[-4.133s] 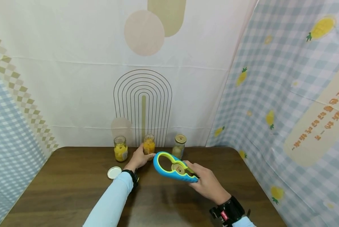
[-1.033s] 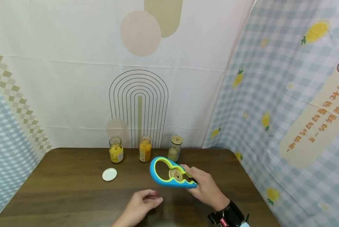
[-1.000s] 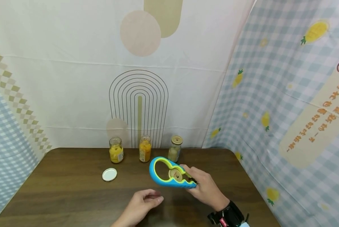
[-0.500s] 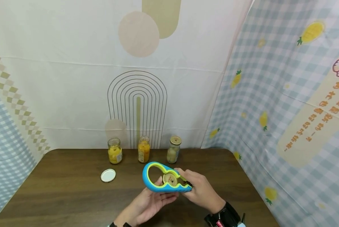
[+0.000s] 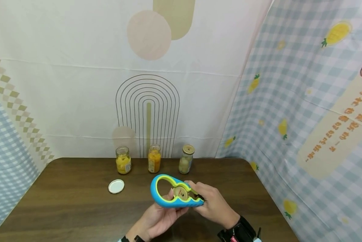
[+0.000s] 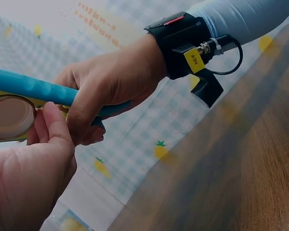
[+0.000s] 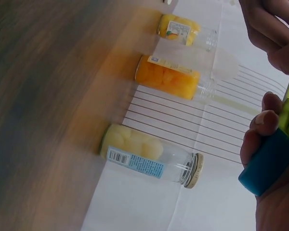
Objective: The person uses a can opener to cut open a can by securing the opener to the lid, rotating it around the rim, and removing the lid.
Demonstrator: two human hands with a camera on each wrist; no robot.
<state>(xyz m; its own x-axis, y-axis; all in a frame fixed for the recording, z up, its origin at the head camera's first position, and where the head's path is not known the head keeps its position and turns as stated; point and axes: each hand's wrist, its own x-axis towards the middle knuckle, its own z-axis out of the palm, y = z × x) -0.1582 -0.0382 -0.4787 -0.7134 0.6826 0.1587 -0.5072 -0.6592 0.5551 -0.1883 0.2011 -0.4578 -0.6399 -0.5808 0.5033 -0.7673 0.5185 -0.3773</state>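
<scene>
A blue jar opener (image 5: 169,201) with a yellow-green inner rim hangs over the table's near middle. A gold lid (image 5: 181,193) sits wedged in its smaller hole. My right hand (image 5: 211,203) grips the opener's narrow handle end. My left hand (image 5: 164,215) reaches up from below, and its thumb and fingers pinch the gold lid. In the left wrist view the thumb (image 6: 50,127) lies on the edge of the lid (image 6: 9,117) beside the opener (image 6: 33,89). The right wrist view shows the opener's end (image 7: 269,163) in my right hand's fingers (image 7: 261,126).
Three glass jars stand along the table's back edge: one of yellow fruit (image 5: 123,160), a lidless one of orange fruit (image 5: 154,159), and one of pale fruit (image 5: 185,159) with a gold lid on. A white lid (image 5: 116,186) lies on the brown table (image 5: 63,201). Cloth backdrops stand behind and at both sides.
My left hand let go of the orange jar, drew back to the near table, then rose under the opener and took hold of the gold lid. The opener shifted slightly left.
</scene>
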